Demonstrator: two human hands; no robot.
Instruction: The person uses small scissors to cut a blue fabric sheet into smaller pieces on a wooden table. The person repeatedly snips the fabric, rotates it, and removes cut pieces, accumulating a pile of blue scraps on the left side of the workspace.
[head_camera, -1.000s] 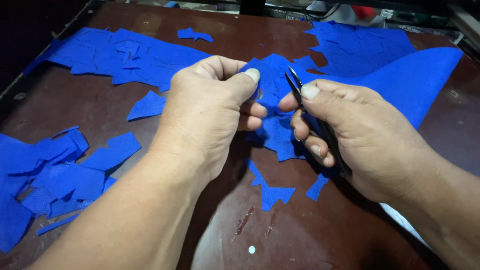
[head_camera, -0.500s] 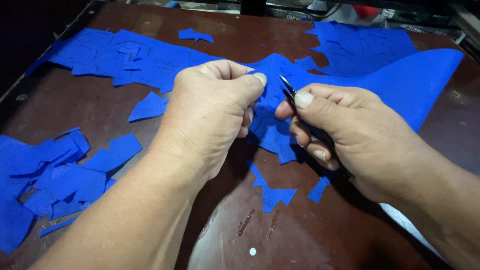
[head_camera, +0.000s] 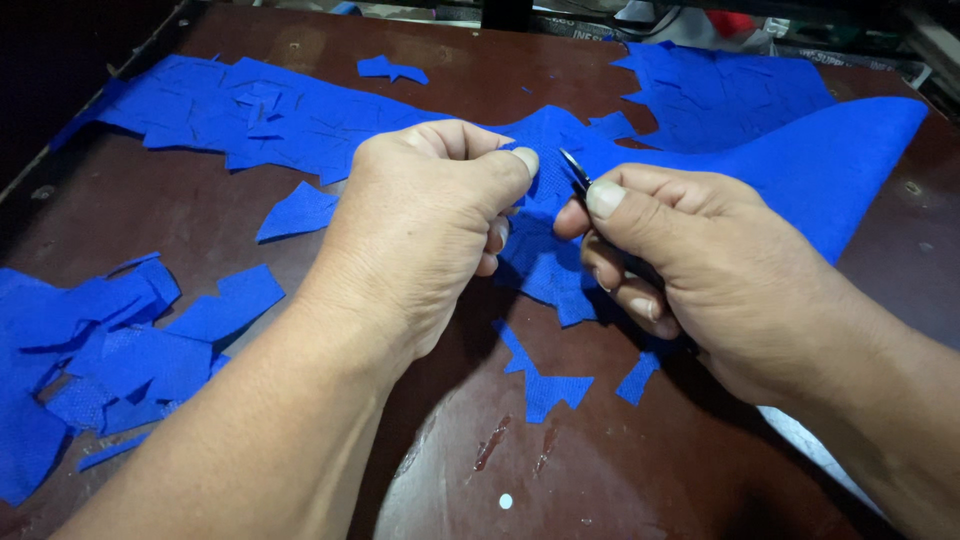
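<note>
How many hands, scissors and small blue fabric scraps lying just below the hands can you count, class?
Bare hands, left hand and right hand: 2
Small metal scissors: 1
Small blue fabric scraps below hands: 2
Total: 5

dark brown table (head_camera: 440, 60) | blue fabric offcuts (head_camera: 110, 350) left | large blue fabric sheet (head_camera: 800, 160) right | small scraps (head_camera: 545, 385) centre
</note>
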